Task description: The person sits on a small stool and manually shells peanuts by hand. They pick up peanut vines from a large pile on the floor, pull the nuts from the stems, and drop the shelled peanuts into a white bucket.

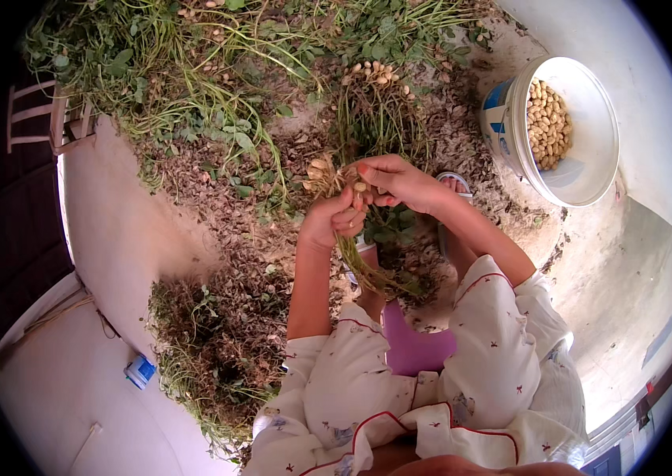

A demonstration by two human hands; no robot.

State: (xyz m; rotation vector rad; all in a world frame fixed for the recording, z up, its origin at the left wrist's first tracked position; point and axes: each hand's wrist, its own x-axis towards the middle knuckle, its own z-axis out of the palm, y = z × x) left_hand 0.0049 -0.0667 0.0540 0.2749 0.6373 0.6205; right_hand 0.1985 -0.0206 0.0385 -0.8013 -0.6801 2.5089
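My left hand (334,219) is closed around the stems of a peanut plant (355,262), whose leafy end hangs down between my legs. Above that fist, unshelled peanuts (317,171) cluster on the roots at the plant's upper end. My right hand (392,180) has its fingers bent at those roots, right beside the left. One peanut pod (359,187) shows between the two hands; which hand has it is hard to tell. Just beyond my hands lies a bundle of peanut plants (380,113) with pods at its far end.
A white bucket (573,190) partly filled with peanuts (547,125) leans at the right by the wall. Heaped green peanut plants (193,65) cover the far floor. A pile of stripped-looking stalks (217,333) lies at left. A wooden chair (56,116) stands at far left. Dry leaves litter the floor.
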